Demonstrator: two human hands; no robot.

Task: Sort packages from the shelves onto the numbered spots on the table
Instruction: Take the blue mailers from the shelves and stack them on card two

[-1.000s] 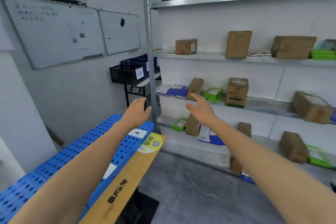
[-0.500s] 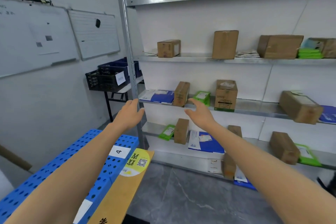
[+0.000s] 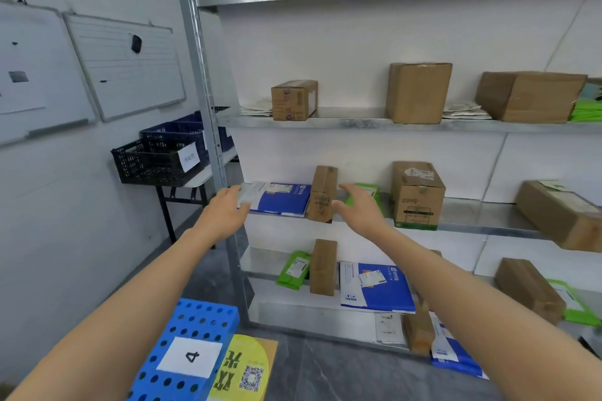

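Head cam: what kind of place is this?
Probably a small parcel sorting room: metal shelves holding cardboard boxes and blue mailers, a blue table with a spot labelled 4, and whiteboards on the wall.

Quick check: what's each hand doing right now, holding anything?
Left hand: open, holding nothing, fingertips at the blue mailer.
Right hand: open, holding nothing, beside the narrow brown box.

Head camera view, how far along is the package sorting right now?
Done: nothing visible; the spot 4 label on the blue table bears no package. In hand: nothing yet; the left hand and right hand, both open, reach toward the middle shelf on either side of a narrow upright box. Left: boxes and mailers on every visible shelf level need sorting.
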